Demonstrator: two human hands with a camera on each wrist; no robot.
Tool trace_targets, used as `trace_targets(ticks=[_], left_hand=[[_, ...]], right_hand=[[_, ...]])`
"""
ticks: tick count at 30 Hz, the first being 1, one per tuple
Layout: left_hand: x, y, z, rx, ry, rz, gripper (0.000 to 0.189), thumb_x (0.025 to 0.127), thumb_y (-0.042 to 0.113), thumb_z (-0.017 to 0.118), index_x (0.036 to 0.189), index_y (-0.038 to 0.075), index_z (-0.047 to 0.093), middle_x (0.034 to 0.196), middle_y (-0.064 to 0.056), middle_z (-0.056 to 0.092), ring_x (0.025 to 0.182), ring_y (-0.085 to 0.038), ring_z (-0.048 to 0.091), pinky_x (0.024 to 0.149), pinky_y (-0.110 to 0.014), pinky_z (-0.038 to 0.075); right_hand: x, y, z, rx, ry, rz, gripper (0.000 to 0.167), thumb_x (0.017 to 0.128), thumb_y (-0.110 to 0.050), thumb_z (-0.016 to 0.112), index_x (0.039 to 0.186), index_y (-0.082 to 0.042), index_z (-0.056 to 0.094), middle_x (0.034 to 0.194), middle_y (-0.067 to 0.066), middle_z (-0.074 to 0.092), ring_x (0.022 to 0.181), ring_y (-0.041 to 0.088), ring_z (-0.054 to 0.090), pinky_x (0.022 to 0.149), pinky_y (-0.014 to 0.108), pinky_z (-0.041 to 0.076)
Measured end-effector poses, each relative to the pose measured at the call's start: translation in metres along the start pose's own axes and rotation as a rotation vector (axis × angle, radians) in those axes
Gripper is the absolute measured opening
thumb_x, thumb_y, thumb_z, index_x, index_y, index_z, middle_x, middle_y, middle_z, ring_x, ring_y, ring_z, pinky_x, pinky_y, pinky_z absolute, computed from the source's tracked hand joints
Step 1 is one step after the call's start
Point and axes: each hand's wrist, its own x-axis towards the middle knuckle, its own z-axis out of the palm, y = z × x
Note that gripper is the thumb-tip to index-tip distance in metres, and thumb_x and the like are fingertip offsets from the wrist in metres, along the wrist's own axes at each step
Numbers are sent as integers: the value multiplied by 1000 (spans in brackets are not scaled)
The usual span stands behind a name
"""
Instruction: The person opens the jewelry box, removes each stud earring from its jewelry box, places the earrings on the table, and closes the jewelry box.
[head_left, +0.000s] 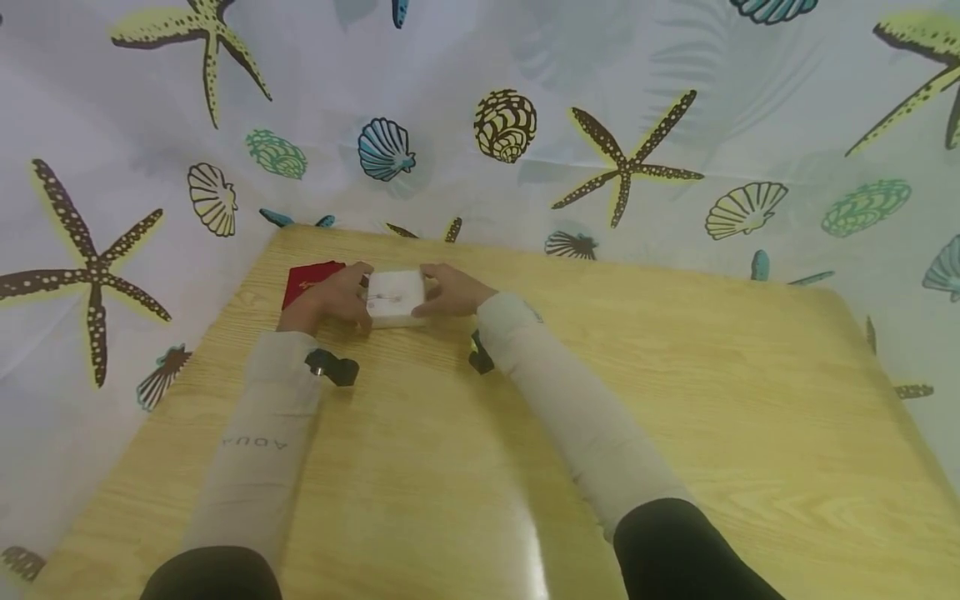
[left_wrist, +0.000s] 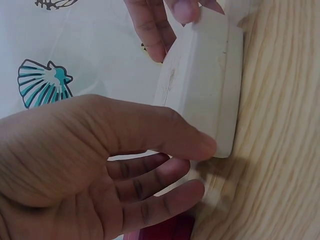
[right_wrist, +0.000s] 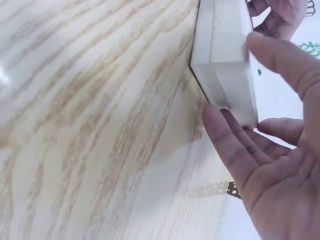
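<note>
A white box (head_left: 395, 293) with thin dark marks on its top sits on the wooden table, between both hands. My left hand (head_left: 339, 297) holds its left end, the thumb (left_wrist: 195, 143) lying against the near side by the corner. At the opposite end my right hand (head_left: 454, 292) grips the box. In the right wrist view its thumb (right_wrist: 265, 47) rests at the top edge, and its fingers (right_wrist: 227, 137) reach the end face low down. A seam runs along the side of the box. Just left of it, partly covered by my left hand, lies a red item (head_left: 307, 279) with gold lettering.
The wood-grain table (head_left: 675, 375) stretches far to the right and toward me. Behind it and at both sides hangs a white curtain (head_left: 450, 50) printed with starfish and shells, meeting the table's back edge close beyond the box.
</note>
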Motion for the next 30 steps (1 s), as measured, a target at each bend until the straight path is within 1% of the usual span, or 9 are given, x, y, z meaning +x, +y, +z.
trace_targets(ticks=[4,8,10,15,17,21,24,27,30], left_hand=[[3,0,2,-15,-12,1,102,72,4,79,154,1,18,155,-24,32,128,-39,47,102,-46,51],[5,0,4,-24,-21,16,101,74,4,79,154,0,17,155,-24,32,128,-39,47,98,-43,54],[5,1,5,-27,-21,22,99,75,5,79,153,1,19,154,-24,33,128,-38,48,97,-42,54],[3,2,9,-68,-23,51,97,75,4,79,152,0,21,152,-24,34,126,-39,50,94,-41,55],[3,4,12,-98,-22,62,97,75,2,79,152,1,21,152,-24,34,126,-39,51,91,-40,57],[1,9,21,-164,-30,88,97,74,-1,77,152,-1,19,152,-26,32,127,-42,51,82,-38,60],[-1,14,28,-194,-38,100,98,74,-1,77,152,-2,17,152,-27,31,128,-44,51,78,-40,60],[-1,20,34,-200,-44,103,98,74,-2,76,152,-2,18,153,-28,30,129,-45,50,77,-40,61],[-2,28,39,-183,-46,108,96,74,-2,75,151,-3,19,152,-27,31,128,-44,50,75,-39,61]], right_hand=[[-3,3,0,2,2,12,85,91,-21,74,157,-5,24,164,15,27,136,30,53,118,39,36],[-6,5,0,18,0,28,86,91,-20,74,158,-5,22,164,15,26,132,30,56,116,38,39],[-7,7,0,15,3,26,85,90,-19,74,157,-5,24,164,15,27,131,29,57,116,38,39],[-14,11,0,8,14,10,81,90,-19,74,156,-6,28,163,16,29,130,29,58,116,38,40],[-19,14,0,9,16,2,80,90,-19,74,155,-5,29,162,16,29,129,29,59,114,38,41],[-30,20,-1,22,17,-2,83,91,-18,73,156,-2,24,163,17,26,129,30,59,112,37,44],[-37,26,-1,45,18,-11,85,90,-17,74,157,-3,23,164,17,25,129,31,59,109,37,47],[-44,33,-1,60,22,-13,84,90,-15,74,157,-4,24,163,18,25,127,31,60,107,36,48],[-51,38,-2,60,26,-6,85,90,-16,74,157,-3,23,163,19,25,127,31,61,106,36,49]])
